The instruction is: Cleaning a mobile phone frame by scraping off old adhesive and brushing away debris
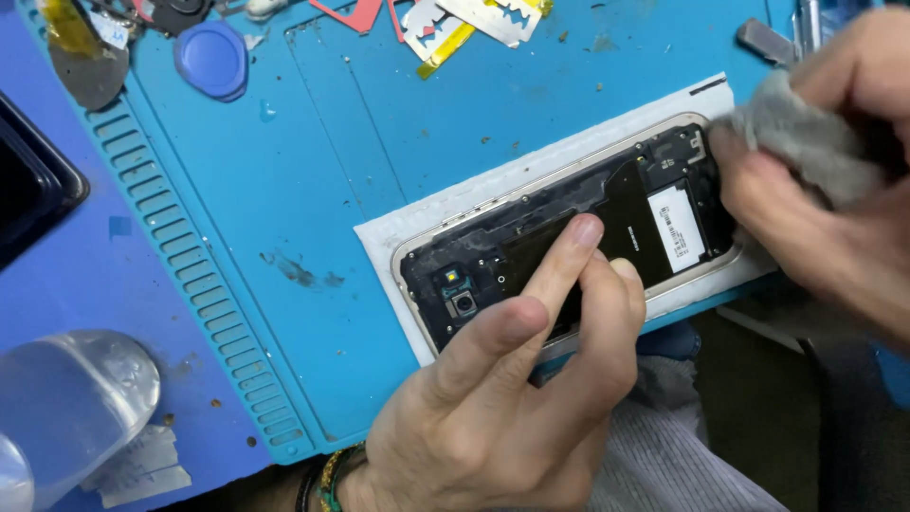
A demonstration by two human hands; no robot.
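Blue covered the whole workbench, where a ridged repair mat [284, 190] lay under an opened phone [569, 232] with its back cover off, set on a white sheet [417, 213] near the mat's front edge. The phone lay slanted, its camera end toward the person and its far end up to the right, the dark inner plate and a white label [678, 228] exposed. The left hand [512, 398], a beaded band at its wrist, was half curled with nothing in its grasp, its forefinger stretched flat on the middle of the phone and the thumb lying along the near edge. The right hand [834, 180] was closed around a grey cloth [806, 137], pressing it against the phone's far end. Thin metal blades [474, 19] and a yellow strip lay at the mat's back edge, beside a round blue pick [213, 57]. At lower left stood a clear plastic bottle [66, 398], and a black tray [28, 185] reached in from the left edge.
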